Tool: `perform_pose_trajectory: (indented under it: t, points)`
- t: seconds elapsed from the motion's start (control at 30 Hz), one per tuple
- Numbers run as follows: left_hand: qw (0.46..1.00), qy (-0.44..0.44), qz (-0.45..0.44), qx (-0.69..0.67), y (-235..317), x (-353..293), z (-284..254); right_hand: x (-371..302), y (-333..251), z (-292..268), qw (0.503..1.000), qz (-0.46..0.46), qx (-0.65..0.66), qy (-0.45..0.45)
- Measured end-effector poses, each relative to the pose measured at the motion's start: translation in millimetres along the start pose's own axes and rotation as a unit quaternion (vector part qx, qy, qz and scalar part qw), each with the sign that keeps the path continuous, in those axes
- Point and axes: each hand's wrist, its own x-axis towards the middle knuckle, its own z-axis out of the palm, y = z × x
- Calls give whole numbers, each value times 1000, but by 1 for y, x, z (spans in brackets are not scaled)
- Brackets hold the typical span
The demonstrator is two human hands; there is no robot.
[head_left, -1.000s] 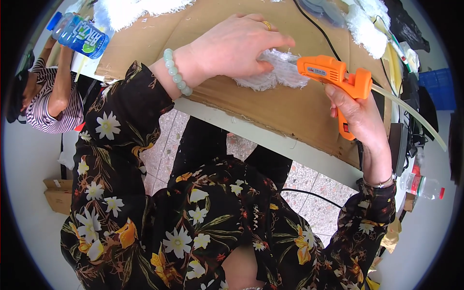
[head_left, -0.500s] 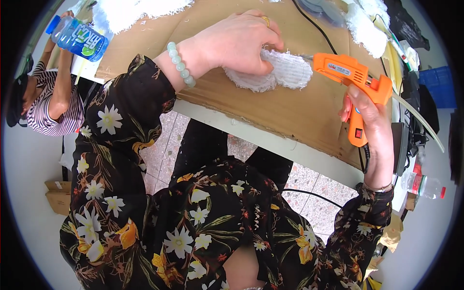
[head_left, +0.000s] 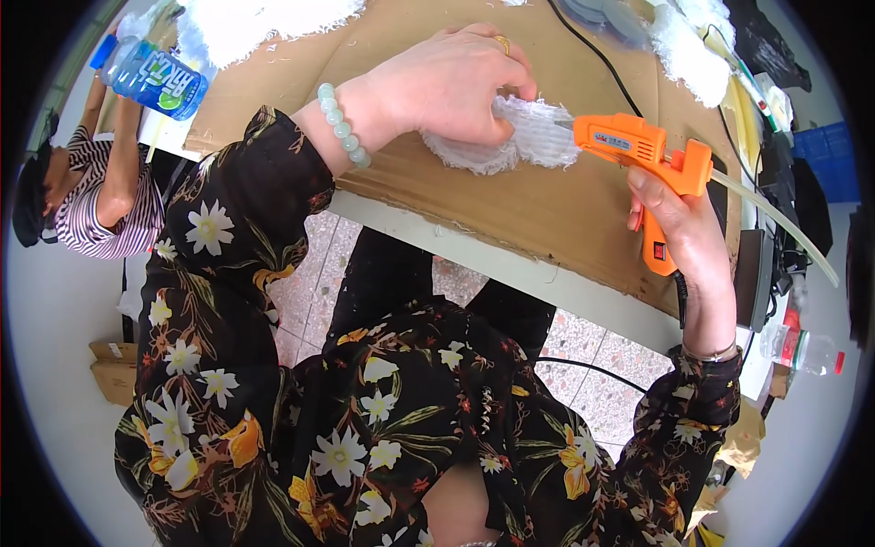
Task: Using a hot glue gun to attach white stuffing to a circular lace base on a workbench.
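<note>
A white fabric piece with frayed edges (head_left: 544,137) lies on the brown cardboard (head_left: 410,196) covering the table. My left hand (head_left: 469,77) bends over its left part, thumb and fingers closed on the cloth; the palm hides some of it. In my right hand (head_left: 679,214) is an orange hot glue gun (head_left: 629,141), gripped by its handle. The gun's nozzle reaches the fabric's right end; whether it touches cannot be made out. A pale glue stick (head_left: 779,214) sticks out of the gun's back.
White fluffy fabric (head_left: 264,23) is heaped at the far left, beside a blue-labelled drink bottle (head_left: 155,77). Another person (head_left: 105,196) sits at the left. A black cable (head_left: 592,46) crosses the cardboard's far side. At right lie another bottle (head_left: 807,351) and a blue crate (head_left: 829,164).
My right hand has moved the glue gun left, bringing its nozzle further over the fabric's right end. The left hand keeps its hold in nearly the same place.
</note>
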Motion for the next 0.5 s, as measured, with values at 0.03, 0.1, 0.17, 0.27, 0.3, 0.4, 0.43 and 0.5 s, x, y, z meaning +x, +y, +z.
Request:
perform_pose_trajectory:
  t: [0.03, 0.1, 0.17, 0.27, 0.3, 0.4, 0.43, 0.5]
  points:
    - [1000, -1, 0, 1, 1, 1, -1, 0, 1, 1, 1000, 0, 2, 8]
    - [1000, -10, -1, 2, 3, 1, -3, 0, -2, 6, 1000, -2, 3, 18]
    - [1000, -6, 1, 3, 5, -1, -4, 2, -8, 10, 1000, 1, -16, 0]
    - [1000, -1, 3, 0, 7, -1, -6, 3, -12, 16, 1000, -11, -4, -16]
    - [1000, -1, 2, -3, 8, -1, -6, 2, -14, 17, 1000, -11, -6, -13]
    - [1000, -3, 1, -11, 9, 0, -9, -1, -18, 19, 999, -29, -21, -21]
    - [1000, -3, 1, -11, 8, 0, -9, -4, -16, 16, 999, -33, -9, -5]
    - [1000, -6, 7, -13, 6, -2, -8, -11, -14, 11, 999, -37, 1, 4]
